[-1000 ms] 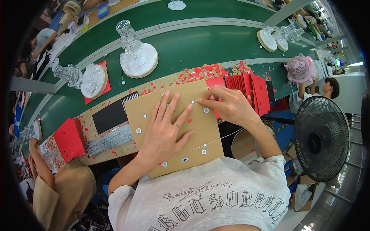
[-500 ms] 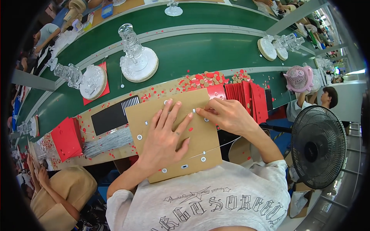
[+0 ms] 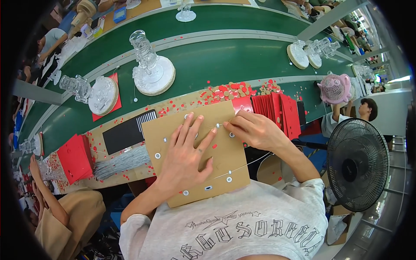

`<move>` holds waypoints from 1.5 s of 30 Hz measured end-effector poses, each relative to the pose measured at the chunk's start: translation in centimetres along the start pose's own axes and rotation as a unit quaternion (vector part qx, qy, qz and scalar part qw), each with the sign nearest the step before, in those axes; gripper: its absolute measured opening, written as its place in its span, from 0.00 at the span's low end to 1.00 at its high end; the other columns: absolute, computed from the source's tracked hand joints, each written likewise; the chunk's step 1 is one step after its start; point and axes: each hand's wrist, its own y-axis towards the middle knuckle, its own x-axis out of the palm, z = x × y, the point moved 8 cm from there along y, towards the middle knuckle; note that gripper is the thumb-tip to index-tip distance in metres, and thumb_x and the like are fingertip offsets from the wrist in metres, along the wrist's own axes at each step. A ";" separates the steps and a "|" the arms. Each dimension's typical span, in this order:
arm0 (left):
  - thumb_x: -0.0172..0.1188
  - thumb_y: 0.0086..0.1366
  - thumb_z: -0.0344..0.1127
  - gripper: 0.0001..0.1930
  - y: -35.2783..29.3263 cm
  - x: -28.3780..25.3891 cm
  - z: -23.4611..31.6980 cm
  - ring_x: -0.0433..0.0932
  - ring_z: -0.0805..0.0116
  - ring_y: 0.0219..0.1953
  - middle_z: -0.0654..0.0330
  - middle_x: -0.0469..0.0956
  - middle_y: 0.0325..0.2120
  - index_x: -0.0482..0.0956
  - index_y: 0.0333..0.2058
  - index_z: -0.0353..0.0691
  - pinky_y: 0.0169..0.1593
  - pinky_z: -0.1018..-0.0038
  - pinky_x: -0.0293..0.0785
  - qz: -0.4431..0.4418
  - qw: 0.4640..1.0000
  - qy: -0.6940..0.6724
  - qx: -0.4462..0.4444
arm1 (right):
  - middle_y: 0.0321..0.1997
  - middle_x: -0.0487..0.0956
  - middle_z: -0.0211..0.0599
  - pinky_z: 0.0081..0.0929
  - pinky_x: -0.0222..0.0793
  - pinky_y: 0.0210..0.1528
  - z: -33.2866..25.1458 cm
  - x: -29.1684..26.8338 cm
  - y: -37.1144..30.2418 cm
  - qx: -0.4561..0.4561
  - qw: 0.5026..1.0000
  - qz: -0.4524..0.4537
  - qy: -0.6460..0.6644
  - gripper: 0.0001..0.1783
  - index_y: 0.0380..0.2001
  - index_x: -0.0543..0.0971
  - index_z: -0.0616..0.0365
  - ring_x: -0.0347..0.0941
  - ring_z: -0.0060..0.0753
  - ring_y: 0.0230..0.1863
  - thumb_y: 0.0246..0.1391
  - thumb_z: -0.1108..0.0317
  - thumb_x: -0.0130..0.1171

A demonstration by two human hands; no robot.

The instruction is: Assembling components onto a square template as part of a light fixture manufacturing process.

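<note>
A square brown cardboard panel (image 3: 232,160) leans against my front, dotted with white-ringed holes and small white clips. My left hand (image 3: 186,151) lies on it with fingers spread, the index fingertip beside a white clip (image 3: 217,125) near the upper right. My right hand (image 3: 255,130) pinches a thin white cord just right of that clip. Another stretch of thin white cord (image 3: 251,164) crosses the lower part of the panel, passes a second clip (image 3: 229,172) and runs off to the right. The area under my left palm is hidden.
Red cards stand in stacks at left (image 3: 74,158) and right (image 3: 281,115). Beyond the panel are scattered red and brown discs (image 3: 227,91), a black card (image 3: 123,134) and a bundle of grey wires (image 3: 123,162). Clear figures on round bases (image 3: 154,76) stand on the green belt. A black fan (image 3: 359,164) is at right.
My right fingers have shifted slightly right, away from the clip, showing a bit of cord. My left hand stays put. A clear figure at the far belt has moved left.
</note>
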 end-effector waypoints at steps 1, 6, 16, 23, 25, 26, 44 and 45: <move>0.66 0.51 0.36 0.36 0.0 0.1 0.1 0.52 0.41 0.74 0.43 0.58 0.69 0.74 0.63 0.44 0.68 0.48 0.56 0.001 1.000 0.000 0.002 | 0.39 0.75 0.35 0.29 0.79 0.33 -0.2 0.1 -0.1 -0.002 1.000 -0.003 -0.001 0.23 0.47 0.80 0.67 0.76 0.33 0.38 0.43 0.73 0.63; 0.66 0.51 0.36 0.36 0.2 0.2 0.1 0.52 0.41 0.74 0.44 0.58 0.69 0.74 0.63 0.45 0.69 0.48 0.56 0.004 1.000 -0.004 0.000 | 0.40 0.76 0.36 0.29 0.80 0.34 -0.1 0.0 -0.1 -0.001 1.000 -0.002 0.003 0.22 0.46 0.81 0.65 0.77 0.35 0.40 0.43 0.73 0.62; 0.69 0.54 0.35 0.46 0.7 -0.3 0.4 0.51 0.42 0.74 0.44 0.58 0.68 0.58 0.70 0.36 0.68 0.50 0.56 0.020 0.996 -0.088 0.000 | 0.44 0.79 0.37 0.29 0.81 0.36 0.2 0.2 -0.3 0.002 0.998 0.053 0.033 0.17 0.40 0.80 0.62 0.80 0.35 0.44 0.43 0.72 0.63; 0.68 0.56 0.30 0.16 4.7 -0.7 -1.2 0.70 0.51 0.49 0.50 0.71 0.41 0.74 0.40 0.33 0.51 0.59 0.69 0.035 0.999 0.012 0.040 | 0.40 0.80 0.36 0.34 0.77 0.44 -1.5 -0.4 0.2 0.039 0.997 0.064 0.026 0.13 0.34 0.81 0.63 0.79 0.37 0.43 0.41 0.73 0.66; 0.68 0.56 0.28 0.10 5.6 -0.5 -0.7 0.70 0.52 0.45 0.51 0.70 0.38 0.74 0.32 0.33 0.49 0.60 0.71 0.033 0.995 0.036 0.086 | 0.40 0.80 0.37 0.33 0.77 0.42 -2.2 -0.2 0.3 0.064 0.992 0.063 0.086 0.12 0.33 0.81 0.63 0.79 0.38 0.41 0.40 0.75 0.67; 0.67 0.57 0.27 0.09 5.9 -0.4 -0.4 0.70 0.53 0.45 0.51 0.70 0.37 0.74 0.29 0.33 0.48 0.60 0.70 0.029 0.995 0.018 0.088 | 0.39 0.81 0.37 0.32 0.78 0.40 -2.5 -0.2 0.3 0.075 0.990 0.072 0.092 0.12 0.33 0.82 0.64 0.79 0.37 0.40 0.42 0.75 0.68; 0.67 0.51 0.25 0.09 -0.5 -2.7 -3.4 0.68 0.43 0.60 0.50 0.73 0.46 0.74 0.25 0.33 0.61 0.50 0.60 0.206 0.976 -0.073 0.010 | 0.37 0.82 0.30 0.30 0.78 0.31 -1.6 1.6 3.5 0.087 0.971 0.132 0.179 0.13 0.37 0.86 0.55 0.79 0.32 0.32 0.45 0.77 0.68; 0.64 0.55 0.25 0.06 -0.9 -3.1 -3.5 0.67 0.44 0.61 0.49 0.73 0.49 0.75 0.26 0.32 0.62 0.51 0.61 0.214 0.975 -0.055 0.008 | 0.37 0.82 0.30 0.29 0.77 0.30 -1.7 2.3 3.8 0.070 0.973 0.119 0.186 0.14 0.38 0.86 0.55 0.79 0.31 0.32 0.45 0.77 0.68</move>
